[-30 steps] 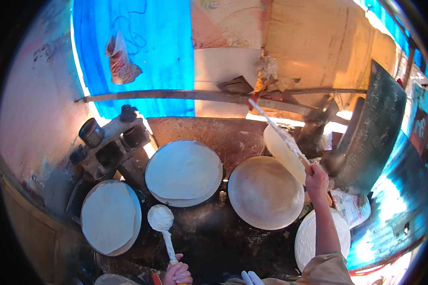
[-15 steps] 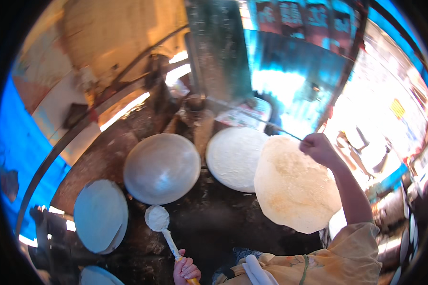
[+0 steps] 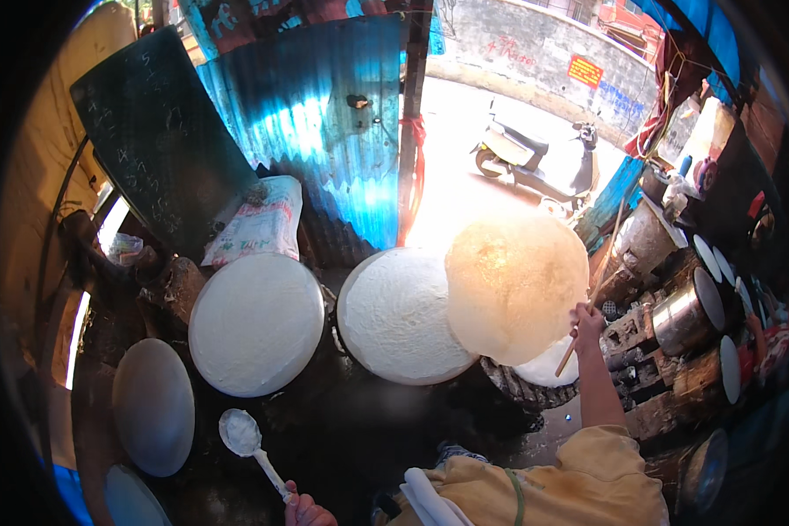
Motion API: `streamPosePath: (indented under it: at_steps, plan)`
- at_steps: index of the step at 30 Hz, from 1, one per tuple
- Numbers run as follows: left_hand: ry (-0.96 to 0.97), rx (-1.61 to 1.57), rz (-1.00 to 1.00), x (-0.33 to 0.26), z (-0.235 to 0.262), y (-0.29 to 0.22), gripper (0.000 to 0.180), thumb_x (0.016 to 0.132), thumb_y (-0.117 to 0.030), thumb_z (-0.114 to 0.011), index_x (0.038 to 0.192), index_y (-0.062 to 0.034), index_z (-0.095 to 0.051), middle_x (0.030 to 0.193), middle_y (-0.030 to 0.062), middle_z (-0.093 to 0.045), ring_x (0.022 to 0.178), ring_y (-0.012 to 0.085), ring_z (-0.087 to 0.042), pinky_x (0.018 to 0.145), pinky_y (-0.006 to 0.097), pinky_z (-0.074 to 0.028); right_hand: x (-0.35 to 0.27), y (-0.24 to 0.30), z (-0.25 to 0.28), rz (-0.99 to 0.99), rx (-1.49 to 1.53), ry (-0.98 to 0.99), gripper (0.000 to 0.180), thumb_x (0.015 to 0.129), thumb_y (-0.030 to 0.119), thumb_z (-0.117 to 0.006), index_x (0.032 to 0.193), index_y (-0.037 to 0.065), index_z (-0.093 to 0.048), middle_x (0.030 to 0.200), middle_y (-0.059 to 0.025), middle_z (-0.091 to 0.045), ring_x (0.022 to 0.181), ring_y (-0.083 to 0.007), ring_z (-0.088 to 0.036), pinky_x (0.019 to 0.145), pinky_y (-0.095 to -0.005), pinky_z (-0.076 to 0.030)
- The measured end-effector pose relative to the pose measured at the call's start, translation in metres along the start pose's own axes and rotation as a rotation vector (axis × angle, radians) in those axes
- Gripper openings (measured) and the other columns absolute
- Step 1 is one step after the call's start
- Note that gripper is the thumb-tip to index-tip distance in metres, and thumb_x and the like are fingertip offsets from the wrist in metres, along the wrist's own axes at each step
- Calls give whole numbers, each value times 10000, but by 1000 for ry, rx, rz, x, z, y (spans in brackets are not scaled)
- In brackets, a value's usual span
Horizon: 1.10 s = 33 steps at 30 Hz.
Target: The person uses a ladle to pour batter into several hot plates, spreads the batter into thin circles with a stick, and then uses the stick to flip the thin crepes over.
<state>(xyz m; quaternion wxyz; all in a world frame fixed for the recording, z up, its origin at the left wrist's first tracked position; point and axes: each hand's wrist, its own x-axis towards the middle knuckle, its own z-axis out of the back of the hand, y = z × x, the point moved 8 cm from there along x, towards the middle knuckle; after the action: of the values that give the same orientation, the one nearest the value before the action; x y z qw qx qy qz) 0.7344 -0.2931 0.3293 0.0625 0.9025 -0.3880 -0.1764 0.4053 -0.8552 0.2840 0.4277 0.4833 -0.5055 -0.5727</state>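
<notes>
A broad, round flatbread (image 3: pixel 517 285) hangs just beyond and to the left of the right hand (image 3: pixel 587 321), well apart from the left hand (image 3: pixel 307 511); where it meets the stick cannot be told. The right forearm reaches forward, fingers curled round that thin stick (image 3: pixel 565 360). A round griddle (image 3: pixel 394 337), partly overlapped by the flatbread in view, bears white batter; a second griddle (image 3: pixel 256 324) beside it is pale-coated. The left hand grips a ladle (image 3: pixel 269 472), its bowl holding white batter.
</notes>
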Motion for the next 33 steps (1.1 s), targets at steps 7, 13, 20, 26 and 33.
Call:
streamPosePath:
  at_steps: [7,13,20,26,33]
  plan:
    - [-220,-456,-309,61,4,94,294,926,-102,-329,1147,49,-450,540,-13,-340,411,58,-386,418,226,-399,33,-253,176,-435,-61,-621,114,784,139,-560,861,72,-511,675,-45,-525,435,-150,-436,330,-283,-302]
    - [-54,-87,-37,80,8,123,321,939,-144,-327,1226,-44,-430,550,-29,-340,416,28,-373,431,197,-380,38,-287,204,-498,-301,-704,216,758,122,-552,913,-28,-564,835,-132,-609,638,-236,-575,528,-366,-446]
    - [82,-74,-173,30,15,104,310,946,-103,-303,1219,-14,-420,583,-18,-360,409,14,-359,395,152,-362,69,-262,207,-281,-436,-603,347,846,257,-499,988,-46,-592,774,-156,-626,661,-313,-616,525,-368,-496]
    - [-108,189,-667,-146,101,55,307,890,-70,-448,1192,-101,-409,613,-26,-384,447,33,-330,400,175,-310,-82,-113,-149,-124,-160,671,229,872,262,-522,999,80,-580,542,59,-287,393,-52,-250,337,-238,-189]
    - [-871,-136,-1293,-372,309,104,269,849,-76,-511,1103,-78,-422,627,19,-427,433,77,-392,377,223,-349,-513,-101,-192,580,-291,2046,395,894,149,-456,1246,-32,-450,893,-68,-587,723,-129,-540,647,-228,-444]
